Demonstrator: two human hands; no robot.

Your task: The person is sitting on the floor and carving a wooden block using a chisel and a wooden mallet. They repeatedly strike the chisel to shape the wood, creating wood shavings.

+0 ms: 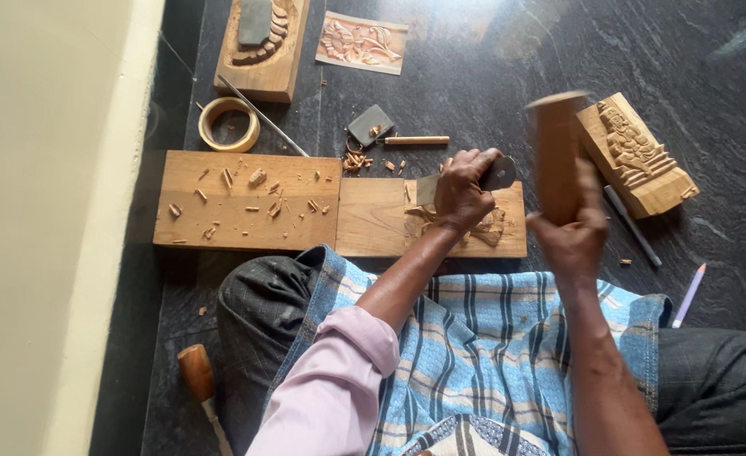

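On dark stone floor (491, 76), seen from above, a seated person w/ blue checked cloth (482, 338) over the lap. Left hand (464, 190) is closed around a chisel (428, 189), fingers wrapped tight, blade end resting on a small wooden carving panel (373, 221) just in front of the knees. Right hand (571, 236) is closed around a wooden mallet (556, 152), held upright above the panel's right end; mallet is motion-blurred, so its outline is soft.

Edges & room: pale wall (43, 211) runs down the left, close to a longer plank (246, 200) strewn w/ wood chips, which butts against the panel's left edge. Open floor lies top right and far right.

Hard to see: carved area on the panel is mostly covered by the left hand. Chisel tip is hidden. A wooden-handled tool (197, 376) at bottom left is cut off by the frame edge.

Nearby: carved figure block (634, 156) just right of the mallet, pencil (689, 294) at right, tape ring (229, 124), thin metal rod (263, 116), another carved block (263, 46) and a flat relief plaque (362, 42) at top. No containers visible.
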